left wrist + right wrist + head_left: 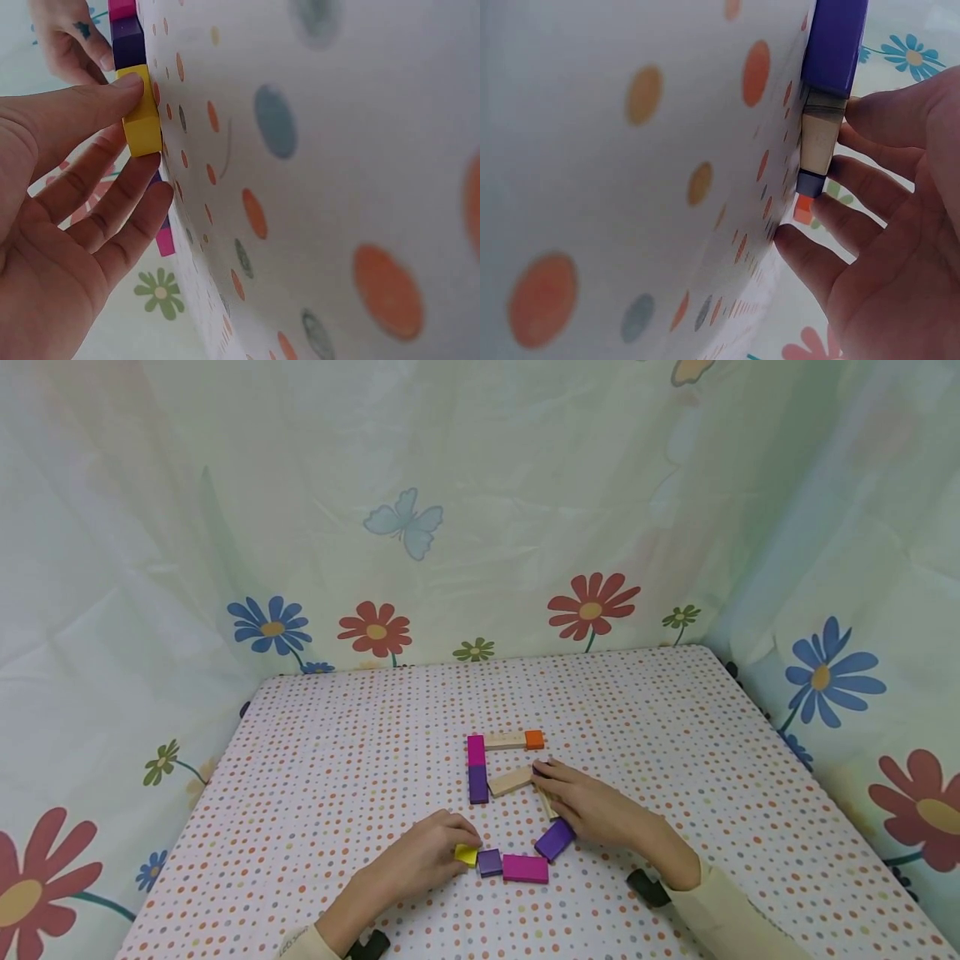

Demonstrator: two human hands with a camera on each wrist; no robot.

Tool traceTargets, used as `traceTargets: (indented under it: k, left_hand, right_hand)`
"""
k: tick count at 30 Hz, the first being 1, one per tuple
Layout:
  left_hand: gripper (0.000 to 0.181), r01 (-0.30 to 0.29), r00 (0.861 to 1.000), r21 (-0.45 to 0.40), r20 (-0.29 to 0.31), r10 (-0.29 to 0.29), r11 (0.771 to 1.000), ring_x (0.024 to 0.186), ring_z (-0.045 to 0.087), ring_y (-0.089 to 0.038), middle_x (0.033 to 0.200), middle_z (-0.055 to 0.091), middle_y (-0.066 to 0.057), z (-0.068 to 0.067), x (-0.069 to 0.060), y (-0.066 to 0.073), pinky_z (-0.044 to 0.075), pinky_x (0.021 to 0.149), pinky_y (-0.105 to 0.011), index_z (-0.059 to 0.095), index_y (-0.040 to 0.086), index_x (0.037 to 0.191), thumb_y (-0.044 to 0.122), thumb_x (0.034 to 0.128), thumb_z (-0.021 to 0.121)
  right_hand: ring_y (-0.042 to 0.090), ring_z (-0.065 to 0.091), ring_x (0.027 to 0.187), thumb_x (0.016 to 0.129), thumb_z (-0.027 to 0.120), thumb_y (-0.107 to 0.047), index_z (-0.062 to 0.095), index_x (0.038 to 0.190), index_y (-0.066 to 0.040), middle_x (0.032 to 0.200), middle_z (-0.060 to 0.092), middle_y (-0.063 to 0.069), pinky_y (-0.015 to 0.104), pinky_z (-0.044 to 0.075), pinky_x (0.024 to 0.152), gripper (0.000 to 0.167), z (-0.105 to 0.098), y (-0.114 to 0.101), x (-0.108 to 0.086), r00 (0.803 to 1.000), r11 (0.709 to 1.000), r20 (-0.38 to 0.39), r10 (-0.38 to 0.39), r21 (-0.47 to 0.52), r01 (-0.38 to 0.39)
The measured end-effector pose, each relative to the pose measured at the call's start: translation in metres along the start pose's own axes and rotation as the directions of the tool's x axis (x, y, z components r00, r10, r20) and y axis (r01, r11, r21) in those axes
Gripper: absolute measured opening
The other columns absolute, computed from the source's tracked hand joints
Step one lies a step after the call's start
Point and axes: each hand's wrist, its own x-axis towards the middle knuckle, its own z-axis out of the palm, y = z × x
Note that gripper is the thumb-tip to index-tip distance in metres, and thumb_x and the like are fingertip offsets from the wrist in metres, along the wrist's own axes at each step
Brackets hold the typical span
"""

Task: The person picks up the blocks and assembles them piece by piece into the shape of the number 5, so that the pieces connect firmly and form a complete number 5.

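My left hand [431, 852] pinches a yellow block [141, 112] at the left end of a row of blocks, thumb on one side and fingers on the other. Beside it lie a small purple block [490, 862], a magenta block [525, 868] and a tilted purple block [555, 840]. With fingers extended, my right hand [600, 802] touches the outer side of a plain wooden block [820, 139] and a small dark purple block [810, 184] at its far end. Another plain wooden block [512, 781] slants leftward from there.
Farther back stand a purple block [477, 785], a magenta block [476, 750], a plain wooden block [506, 741] and an orange block [534, 740]. All lie on a dotted tablecloth [360, 735]. A flowered curtain [480, 527] surrounds the table's back and sides.
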Motion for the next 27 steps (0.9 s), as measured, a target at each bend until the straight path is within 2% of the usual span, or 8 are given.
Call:
traceTargets:
  k: [6,10,15,21,24,27]
  left_hand:
    - [0.033,-0.009,0.999,0.001,-0.044,0.009,1.0,0.124,0.062,-0.015,0.136,0.069,0.003,0.002,-0.002,-0.001,0.057,0.106,-0.032,0.078,0.015,0.126,0.02,0.094,0.081]
    - [0.032,0.024,0.995,-0.006,-0.096,-0.025,1.0,0.127,0.059,-0.015,0.146,0.062,0.002,0.0,-0.006,-0.001,0.057,0.104,-0.032,0.076,0.015,0.13,0.029,0.1015,0.073]
    - [0.031,0.049,0.988,0.003,-0.147,-0.048,0.999,0.133,0.058,-0.019,0.147,0.062,0.001,-0.005,-0.006,-0.004,0.056,0.11,-0.041,0.075,0.015,0.131,0.032,0.1066,0.066]
    - [0.028,0.043,0.979,0.013,-0.201,-0.039,0.999,0.135,0.058,-0.023,0.144,0.065,-0.002,-0.013,-0.002,-0.005,0.055,0.112,-0.046,0.075,0.016,0.13,0.026,0.1045,0.069]
    - [0.026,0.023,0.961,0.052,-0.277,-0.008,0.998,0.135,0.059,-0.027,0.142,0.066,-0.005,-0.019,0.003,-0.006,0.055,0.111,-0.048,0.076,0.014,0.127,0.022,0.1027,0.071]
    - [0.024,0.011,0.921,0.109,-0.388,0.032,0.994,0.135,0.059,-0.035,0.143,0.066,-0.011,-0.027,0.012,-0.009,0.054,0.11,-0.055,0.077,0.012,0.123,0.019,0.1007,0.074]
  right_hand:
    - [0.043,0.039,0.157,0.11,0.054,-0.012,0.049,0.157,-0.001,0.169,0.041,0.02,0.058,0.042,0.122,0.048,0.0,0.0,0.002,1.0,1.0,-0.002,0.001,-0.012,-0.001]
    - [0.041,0.043,0.155,0.109,0.056,-0.012,0.052,0.155,-0.001,0.167,0.043,0.02,0.057,0.044,0.121,0.048,-0.002,-0.003,0.004,1.0,0.999,-0.002,0.01,-0.032,-0.01]
    - [0.04,0.05,0.15,0.106,0.064,-0.018,0.058,0.15,-0.002,0.162,0.05,0.019,0.058,0.048,0.118,0.046,-0.007,-0.008,0.007,0.999,0.997,-0.015,0.049,-0.066,-0.05]
    - [0.04,0.059,0.14,0.106,0.066,-0.029,0.069,0.136,-0.005,0.154,0.057,0.021,0.057,0.054,0.111,0.038,-0.009,-0.014,0.016,0.996,0.987,-0.057,0.074,-0.138,-0.081]
    - [0.04,0.061,0.136,0.107,0.064,-0.034,0.072,0.129,-0.007,0.152,0.058,0.023,0.056,0.055,0.109,0.036,-0.01,-0.016,0.021,0.995,0.982,-0.071,0.077,-0.166,-0.088]
    - [0.036,0.066,0.128,0.106,0.065,-0.038,0.073,0.123,-0.008,0.145,0.061,0.02,0.053,0.058,0.104,0.035,-0.009,-0.015,0.025,0.993,0.977,-0.085,0.077,-0.192,-0.092]
